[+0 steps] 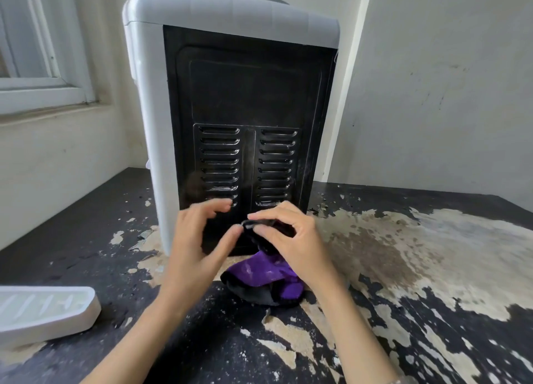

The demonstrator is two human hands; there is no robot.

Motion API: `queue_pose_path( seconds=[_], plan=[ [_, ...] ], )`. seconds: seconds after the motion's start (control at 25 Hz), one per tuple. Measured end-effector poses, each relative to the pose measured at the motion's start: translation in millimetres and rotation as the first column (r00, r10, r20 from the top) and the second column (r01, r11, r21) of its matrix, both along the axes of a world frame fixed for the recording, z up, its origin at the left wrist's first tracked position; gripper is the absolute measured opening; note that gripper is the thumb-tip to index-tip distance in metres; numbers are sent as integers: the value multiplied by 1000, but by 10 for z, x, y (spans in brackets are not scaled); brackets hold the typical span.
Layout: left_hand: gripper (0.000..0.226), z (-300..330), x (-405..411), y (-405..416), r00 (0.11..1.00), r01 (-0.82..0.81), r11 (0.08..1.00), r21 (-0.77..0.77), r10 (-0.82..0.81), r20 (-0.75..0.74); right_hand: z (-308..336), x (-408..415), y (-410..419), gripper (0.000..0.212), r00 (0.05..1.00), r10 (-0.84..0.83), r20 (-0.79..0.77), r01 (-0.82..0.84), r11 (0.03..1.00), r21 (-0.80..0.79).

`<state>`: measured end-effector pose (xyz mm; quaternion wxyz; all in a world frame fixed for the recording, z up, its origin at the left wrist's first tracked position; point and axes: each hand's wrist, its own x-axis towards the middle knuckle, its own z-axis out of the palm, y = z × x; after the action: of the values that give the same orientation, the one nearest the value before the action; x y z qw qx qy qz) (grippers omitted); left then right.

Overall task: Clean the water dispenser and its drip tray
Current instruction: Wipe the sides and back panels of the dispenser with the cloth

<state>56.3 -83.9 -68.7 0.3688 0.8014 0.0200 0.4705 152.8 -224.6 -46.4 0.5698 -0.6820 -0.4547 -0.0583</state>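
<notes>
Here: water dispenser (230,95) upright near the far edge of the desk (432,268), black vented back panel (248,164) turned toward the camera, white casing wrapping the top and left side. Low against that panel, both hands busy with a purple-and-black cloth (265,277). Right hand (294,239) pinching the cloth's black upper fold between thumb and curled fingers; rest of the cloth hanging down and bunched on the desk just in front of the dispenser's base. Left hand (199,239) beside it, fingers half spread and bent, thumb tip touching the same fold; whether actually gripping it, cannot tell. White drip tray (43,311) lying at the near left edge of the desk, well apart from the dispenser, slotted face up. Desk surface dark, paint peeled in pale patches across the right side. Window frame (43,66) at upper left, plain wall behind
</notes>
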Motion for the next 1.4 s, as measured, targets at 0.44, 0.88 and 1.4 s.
queue_pose_path(
  seconds=[0.44,0.88,1.4],
  plan=[
    [26,-34,23,-45,996,91,991,-96,-92,-1,144,94,-215,4,987,-21,-161,-12,979,-203],
    [23,-36,38,-65,993,11,982,-190,12,121,191,33,-263,12,981,28,-193,-116,882,-458],
    [24,-123,96,8,997,27,947,319,-50,63,251,-36,-52,30,715,95,-692,43,983,179]
  ],
)
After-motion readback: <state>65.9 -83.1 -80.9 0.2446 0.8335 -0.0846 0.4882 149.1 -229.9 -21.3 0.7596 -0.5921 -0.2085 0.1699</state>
